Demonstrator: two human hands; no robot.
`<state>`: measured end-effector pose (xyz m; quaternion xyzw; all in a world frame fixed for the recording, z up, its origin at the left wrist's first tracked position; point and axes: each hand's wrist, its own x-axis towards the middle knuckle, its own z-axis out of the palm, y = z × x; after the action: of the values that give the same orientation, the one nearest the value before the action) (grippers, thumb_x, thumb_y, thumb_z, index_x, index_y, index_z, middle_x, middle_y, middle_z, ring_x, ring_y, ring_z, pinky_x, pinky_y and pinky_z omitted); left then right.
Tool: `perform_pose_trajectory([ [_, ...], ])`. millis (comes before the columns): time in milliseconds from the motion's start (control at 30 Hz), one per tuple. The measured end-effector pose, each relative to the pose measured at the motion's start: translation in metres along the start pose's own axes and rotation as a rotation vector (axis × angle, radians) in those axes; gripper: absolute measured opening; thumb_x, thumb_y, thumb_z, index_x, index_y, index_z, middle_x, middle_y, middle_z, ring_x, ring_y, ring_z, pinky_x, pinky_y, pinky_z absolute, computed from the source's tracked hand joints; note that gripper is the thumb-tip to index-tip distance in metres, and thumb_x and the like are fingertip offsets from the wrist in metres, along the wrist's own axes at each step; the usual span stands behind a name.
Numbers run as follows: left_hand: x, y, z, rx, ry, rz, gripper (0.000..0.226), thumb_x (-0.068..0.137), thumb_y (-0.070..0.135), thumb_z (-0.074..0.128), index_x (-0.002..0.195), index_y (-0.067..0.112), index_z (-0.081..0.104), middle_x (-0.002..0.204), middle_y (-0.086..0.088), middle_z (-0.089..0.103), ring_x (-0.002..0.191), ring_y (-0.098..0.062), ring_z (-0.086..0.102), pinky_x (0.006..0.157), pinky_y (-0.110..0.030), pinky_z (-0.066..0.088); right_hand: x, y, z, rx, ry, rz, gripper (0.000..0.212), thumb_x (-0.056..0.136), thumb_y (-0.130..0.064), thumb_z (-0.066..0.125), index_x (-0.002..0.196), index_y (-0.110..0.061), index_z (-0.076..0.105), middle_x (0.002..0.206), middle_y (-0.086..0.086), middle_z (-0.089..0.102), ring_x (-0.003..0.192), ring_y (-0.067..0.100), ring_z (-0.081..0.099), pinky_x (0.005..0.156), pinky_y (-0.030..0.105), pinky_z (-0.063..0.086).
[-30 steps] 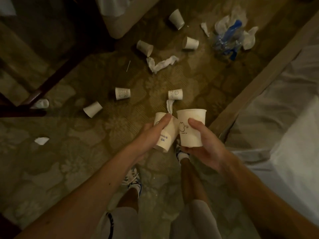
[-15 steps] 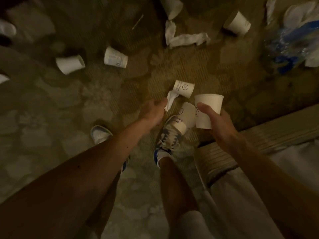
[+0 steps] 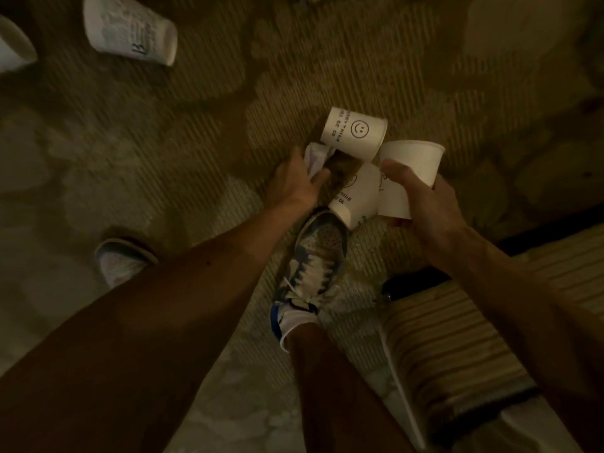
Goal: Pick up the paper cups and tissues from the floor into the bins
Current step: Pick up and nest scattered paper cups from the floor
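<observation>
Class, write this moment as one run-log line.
left hand grips tissue | right hand holds paper cup | smiley cup lies on carpet

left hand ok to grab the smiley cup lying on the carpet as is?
Probably within reach: the smiley cup lies just beyond the left hand, with nothing between them. But that hand is pinching the tissue, so a clean grip looks doubtful.
</observation>
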<state>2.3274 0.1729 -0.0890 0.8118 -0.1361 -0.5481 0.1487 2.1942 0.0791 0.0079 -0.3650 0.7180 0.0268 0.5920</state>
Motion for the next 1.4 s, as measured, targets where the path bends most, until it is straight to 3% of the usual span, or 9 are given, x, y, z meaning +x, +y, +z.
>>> perform_pose_trajectory([
  [133, 0.015, -0.005, 0.016, 0.01, 0.052, -0.002, 0.037, 0.098, 0.042, 0.054, 0.123, 0.014, 0.056, 0.121, -0.011, 0.063, 0.111, -0.029, 0.059, 0.088, -0.038, 0.047, 0.013, 0.004, -0.006, -0.049, -0.004, -0.012, 0.049, 0.082, -0.042, 0.073, 0.124, -0.023, 0.059, 0.108, -0.001, 0.07, 0.093, 0.014, 0.069, 0.058, 0.026, 0.051],
  [267, 0.018, -0.007, 0.016, -0.124, 0.045, -0.006, 0.03, 0.101, 0.037, 0.052, 0.107, 0.011, 0.066, 0.096, 0.002, 0.063, 0.082, -0.01, 0.056, 0.073, -0.025, 0.042, 0.02, -0.001, -0.017, -0.079, 0.009, -0.019, 0.043, 0.081, -0.041, 0.074, 0.117, -0.025, 0.059, 0.1, -0.005, 0.07, 0.081, 0.007, 0.07, 0.058, 0.025, 0.055],
  [400, 0.017, -0.012, -0.008, -0.223, 0.091, -0.026, 0.031, 0.092, 0.021, 0.066, 0.063, 0.018, 0.054, 0.065, 0.008, 0.054, 0.059, -0.001, 0.049, 0.046, -0.004, 0.033, 0.019, -0.011, -0.022, -0.087, 0.031, -0.025, 0.043, 0.081, -0.043, 0.074, 0.117, -0.026, 0.057, 0.102, -0.003, 0.068, 0.086, 0.012, 0.068, 0.051, 0.021, 0.051],
  [567, 0.028, 0.012, -0.041, -0.327, 0.055, -0.029, 0.015, 0.095, 0.016, 0.064, 0.101, 0.02, 0.051, 0.092, 0.01, 0.053, 0.076, 0.0, 0.052, 0.047, -0.008, 0.042, 0.02, -0.026, -0.02, -0.008, 0.08, -0.061, 0.029, 0.083, -0.039, 0.073, 0.104, -0.031, 0.057, 0.098, -0.005, 0.068, 0.073, 0.003, 0.069, 0.047, 0.014, 0.048],
  [700, 0.041, 0.036, -0.052, -0.23, 0.011, 0.091, 0.017, 0.103, 0.031, 0.047, 0.117, 0.023, 0.05, 0.096, 0.013, 0.051, 0.08, 0.0, 0.049, 0.057, -0.015, 0.037, 0.026, -0.036, -0.016, 0.057, 0.089, -0.078, 0.031, 0.083, -0.037, 0.073, 0.107, -0.032, 0.055, 0.102, -0.006, 0.068, 0.089, 0.009, 0.069, 0.052, 0.017, 0.051],
  [900, 0.058, 0.054, -0.038, -0.241, -0.149, 0.024, 0.05, 0.1, 0.053, 0.043, 0.132, 0.015, 0.047, 0.092, 0.014, 0.049, 0.083, 0.001, 0.049, 0.059, -0.015, 0.039, 0.034, -0.028, -0.009, 0.064, 0.04, -0.115, 0.028, 0.084, -0.032, 0.074, 0.107, -0.03, 0.058, 0.099, -0.008, 0.07, 0.082, 0.003, 0.071, 0.058, 0.02, 0.054],
  [1033, 0.063, 0.054, -0.035, -0.214, -0.205, 0.007, 0.066, 0.095, 0.059, 0.048, 0.141, 0.013, 0.045, 0.127, -0.002, 0.058, 0.104, -0.013, 0.057, 0.07, -0.02, 0.05, 0.037, -0.025, -0.005, 0.079, 0.008, -0.125, 0.037, 0.085, -0.033, 0.072, 0.119, -0.023, 0.058, 0.103, -0.005, 0.071, 0.086, 0.005, 0.072, 0.061, 0.02, 0.055],
  [1267, 0.046, 0.037, -0.031, -0.252, -0.191, 0.039, 0.059, 0.101, 0.053, 0.039, 0.145, 0.014, 0.04, 0.147, -0.003, 0.046, 0.127, -0.019, 0.049, 0.09, -0.021, 0.038, 0.03, -0.016, 0.003, 0.106, 0.042, -0.128, 0.035, 0.084, -0.034, 0.074, 0.114, -0.025, 0.058, 0.099, -0.005, 0.071, 0.083, 0.005, 0.072, 0.06, 0.02, 0.055],
  [1400, 0.029, 0.029, -0.038, -0.299, -0.202, 0.001, 0.054, 0.101, 0.053, 0.04, 0.14, 0.016, 0.041, 0.112, 0.008, 0.053, 0.089, -0.004, 0.051, 0.056, -0.005, 0.038, 0.014, -0.013, 0.011, 0.114, 0.071, -0.111, 0.049, 0.083, -0.037, 0.073, 0.125, -0.018, 0.057, 0.102, -0.003, 0.071, 0.085, 0.01, 0.072, 0.062, 0.024, 0.055],
])
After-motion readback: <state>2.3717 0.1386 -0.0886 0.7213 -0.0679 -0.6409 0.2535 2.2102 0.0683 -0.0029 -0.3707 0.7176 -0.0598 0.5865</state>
